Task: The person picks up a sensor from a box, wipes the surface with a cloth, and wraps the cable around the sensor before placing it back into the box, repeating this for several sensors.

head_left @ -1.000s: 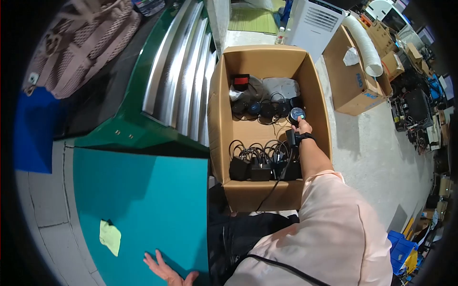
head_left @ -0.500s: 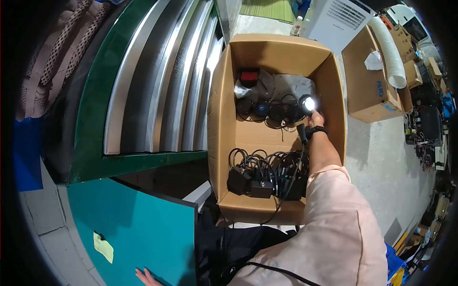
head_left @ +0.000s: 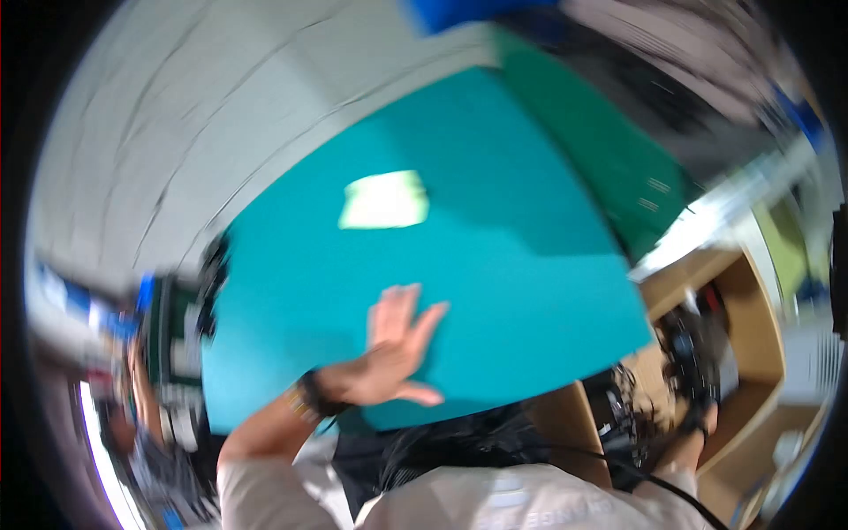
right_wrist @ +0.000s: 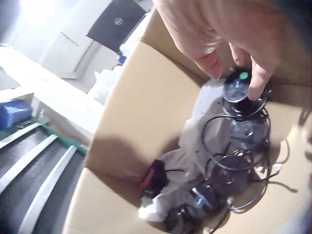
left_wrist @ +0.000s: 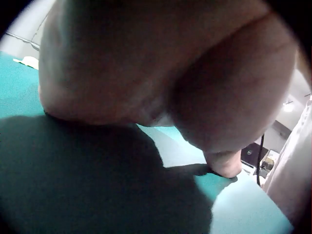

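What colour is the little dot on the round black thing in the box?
Green. The dot on the round black device shows best in the right wrist view.

Teal tabletop with pale cloth

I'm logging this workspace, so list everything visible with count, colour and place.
Mat: one, teal, under the left hand.
Paper slip: one, pale yellow-green, on the mat.
Cardboard box: one, brown, open, at the person's right.
Round black devices: several, with tangled black cables, inside the box; exact count unclear.
Red-and-black item: one, in the box.
Left hand: fingers spread, pressing flat on the mat.
Right hand: fingertips gripping the top round device.
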The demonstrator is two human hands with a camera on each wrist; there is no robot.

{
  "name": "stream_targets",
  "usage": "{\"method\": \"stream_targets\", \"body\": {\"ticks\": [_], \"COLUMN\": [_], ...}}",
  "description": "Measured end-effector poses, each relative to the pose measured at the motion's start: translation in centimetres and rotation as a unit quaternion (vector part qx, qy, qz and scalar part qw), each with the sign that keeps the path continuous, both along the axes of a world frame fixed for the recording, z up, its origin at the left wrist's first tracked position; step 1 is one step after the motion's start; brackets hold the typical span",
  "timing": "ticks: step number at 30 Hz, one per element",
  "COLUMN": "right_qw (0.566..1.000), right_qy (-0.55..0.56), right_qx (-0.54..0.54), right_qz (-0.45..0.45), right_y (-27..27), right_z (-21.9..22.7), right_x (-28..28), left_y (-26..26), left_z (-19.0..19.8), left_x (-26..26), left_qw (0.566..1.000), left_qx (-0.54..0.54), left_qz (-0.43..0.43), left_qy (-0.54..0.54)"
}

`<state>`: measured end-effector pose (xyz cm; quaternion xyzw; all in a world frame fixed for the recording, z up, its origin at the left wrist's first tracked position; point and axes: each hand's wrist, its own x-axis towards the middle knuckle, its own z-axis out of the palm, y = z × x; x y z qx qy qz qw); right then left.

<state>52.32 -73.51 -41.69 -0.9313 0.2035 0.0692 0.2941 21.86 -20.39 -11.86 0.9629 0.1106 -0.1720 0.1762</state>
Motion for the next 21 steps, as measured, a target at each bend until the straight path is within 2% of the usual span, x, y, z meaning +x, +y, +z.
{"method": "stream_targets", "body": {"ticks": [1, 2, 3, 4, 5, 7, 8, 9, 10, 11, 13, 14, 15, 16, 17, 18, 19, 20, 21], "right_qw": [0.998, 0.937, 0.893, 0.836, 0.837, 0.853, 0.854, 0.844, 0.851, 0.863, 0.834, 0.813, 0.79, 0.767, 0.742, 0.7, 0.656, 0.568, 0.452], "right_qy": [-0.011, -0.056, -0.093, -0.127, -0.123, -0.153, -0.099, -0.21, -0.218, -0.24, -0.317, -0.348, -0.378, -0.366, -0.353, -0.377, -0.398, -0.291, -0.171], "right_qx": [0.013, 0.316, 0.407, 0.492, 0.497, 0.474, 0.504, 0.494, 0.47, 0.426, 0.388, 0.371, 0.352, 0.389, 0.426, 0.427, 0.427, 0.594, 0.733], "right_qz": [0.056, -0.141, -0.171, -0.209, -0.192, -0.153, 0.082, 0.014, 0.084, 0.129, 0.233, 0.284, 0.332, 0.356, 0.378, 0.43, 0.478, 0.49, 0.479], "right_y": [-8.9, -12.0, -15.1, -15.3, -13.3, -0.5, -1.5, 4.6, 5.4, 9.0, 15.9, 19.2, 22.5, 26.0, 28.9, 29.9, 30.9, 34.8, 40.2], "right_z": [-7.3, -12.8, -15.3, -15.9, -12.2, 3.6, 5.8, 11.2, 13.4, 18.2, 25.7, 29.0, 32.1, 35.3, 37.5, 37.1, 36.6, 38.1, 40.4], "right_x": [-5.2, 5.8, 8.7, 11.1, 8.0, 7.4, 9.1, 6.0, 7.2, 5.7, 2.4, 0.4, -1.8, -4.3, -5.9, -3.1, -0.3, -2.3, -6.0], "left_y": [-0.2, 0.0, 0.4, 0.5, 0.4, 2.4, 4.2, 5.6, 6.6, 8.4, 12.1, 14.3, 16.8, 19.0, 21.8, 24.3, 25.9, 27.5, 28.9], "left_z": [-0.1, -1.0, -1.6, -1.3, -1.0, -0.1, 0.6, 1.2, 1.7, 2.8, 3.9, 4.2, 3.8, 4.1, 3.2, 2.5, 2.4, 2.5, 2.5], "left_x": [-0.3, -0.9, -1.5, -1.9, -1.4, -2.2, -2.2, -2.6, -3.3, -4.6, -8.1, -10.3, -13.0, -15.7, -19.1, -22.8, -25.9, -28.6, -30.9], "left_qw": [1.0, 1.0, 0.999, 0.999, 0.998, 0.996, 0.972, 0.912, 0.886, 0.862, 0.801, 0.793, 0.765, 0.709, 0.681, 0.653, 0.623, 0.591, 0.546], "left_qx": [-0.003, 0.0, 0.002, 0.007, -0.004, -0.018, -0.2, -0.375, -0.396, -0.41, -0.407, -0.35, -0.309, -0.324, -0.31, -0.296, -0.228, -0.151, -0.103], "left_qz": [0.012, 0.006, -0.011, 0.013, 0.008, 0.003, 0.027, 0.048, 0.127, 0.174, 0.272, 0.318, 0.375, 0.449, 0.471, 0.491, 0.544, 0.601, 0.637], "left_qy": [0.011, -0.015, -0.042, -0.051, -0.062, -0.084, -0.123, -0.157, -0.205, -0.243, -0.344, -0.384, -0.423, -0.436, -0.467, -0.495, -0.514, -0.516, -0.534]}}
